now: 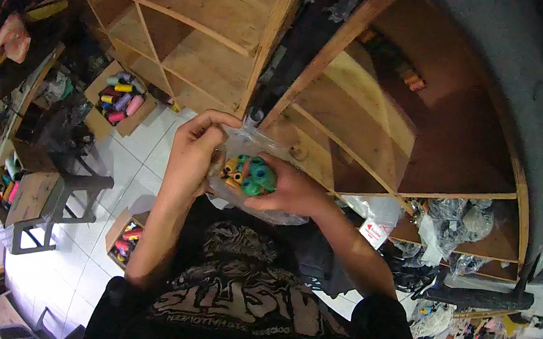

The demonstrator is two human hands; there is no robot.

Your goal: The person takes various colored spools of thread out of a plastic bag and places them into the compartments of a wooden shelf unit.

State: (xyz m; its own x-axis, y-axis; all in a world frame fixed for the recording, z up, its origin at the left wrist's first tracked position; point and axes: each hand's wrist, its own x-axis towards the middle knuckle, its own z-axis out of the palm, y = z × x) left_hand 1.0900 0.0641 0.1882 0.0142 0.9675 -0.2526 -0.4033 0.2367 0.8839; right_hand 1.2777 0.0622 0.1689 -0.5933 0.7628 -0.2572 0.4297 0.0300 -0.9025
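In front of my chest is a clear plastic bag (248, 139), its mouth spread wide. My left hand (195, 147) is closed on the bag's left edge, fingers curled over the plastic. My right hand (291, 188) reaches in from the right, its fingers wrapped round several green thread spools (259, 176) at the bag's mouth. Beside them, toward my left hand, lie small yellow and orange spools (235, 176). The right hand's fingertips are partly hidden by the spools and the plastic.
Wooden cubby shelves (201, 29) stand ahead, with more shelving (367, 106) to the right. On the tiled floor at left are a box of coloured thread cones (120, 103), another box (125, 239) and a dark stool (59, 207). Bundled plastic bags (454, 227) fill the low right shelf.
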